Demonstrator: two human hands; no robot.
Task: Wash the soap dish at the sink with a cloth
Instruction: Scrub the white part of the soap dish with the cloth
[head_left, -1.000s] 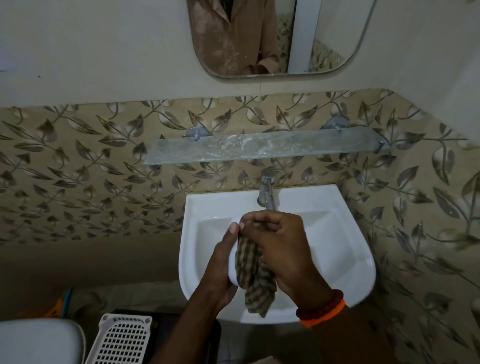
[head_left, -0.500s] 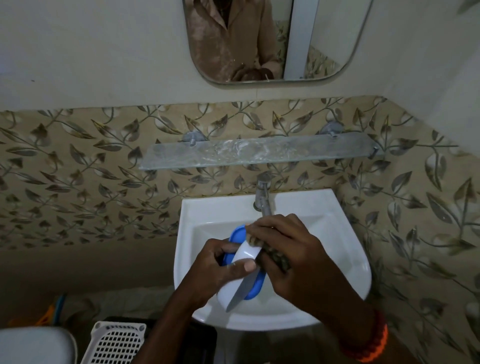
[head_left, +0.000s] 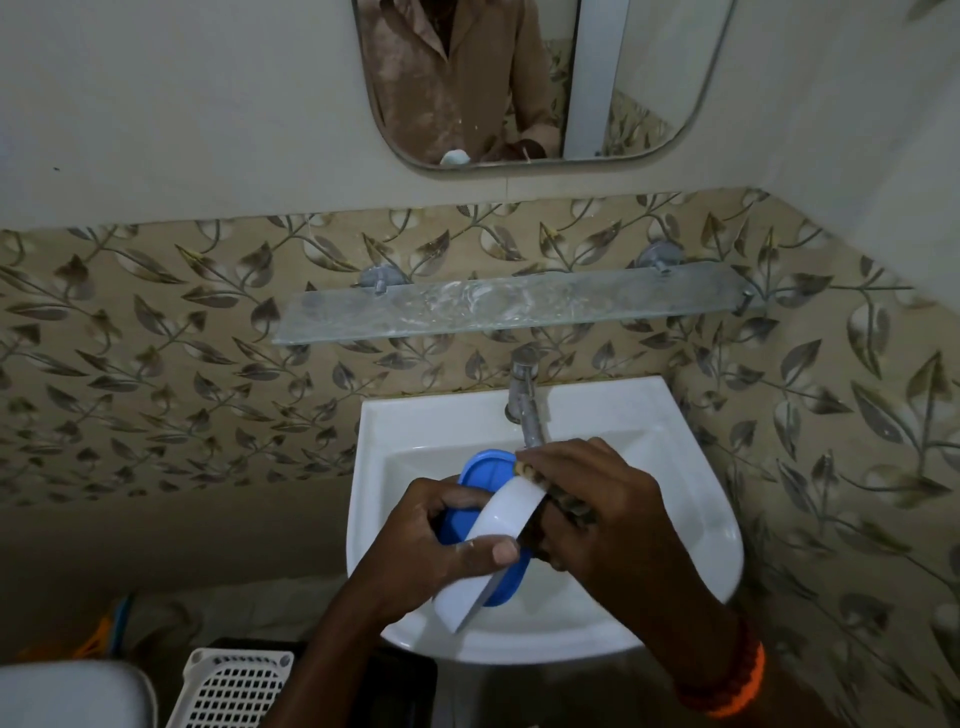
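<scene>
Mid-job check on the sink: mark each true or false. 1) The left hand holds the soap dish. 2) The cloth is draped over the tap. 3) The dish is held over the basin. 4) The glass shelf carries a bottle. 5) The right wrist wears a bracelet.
1) The left hand holds the soap dish: true.
2) False: the cloth is in the right hand, against the dish.
3) Over the basin: true.
4) False: the glass shelf shows no bottle.
5) True: an orange bracelet.
</scene>
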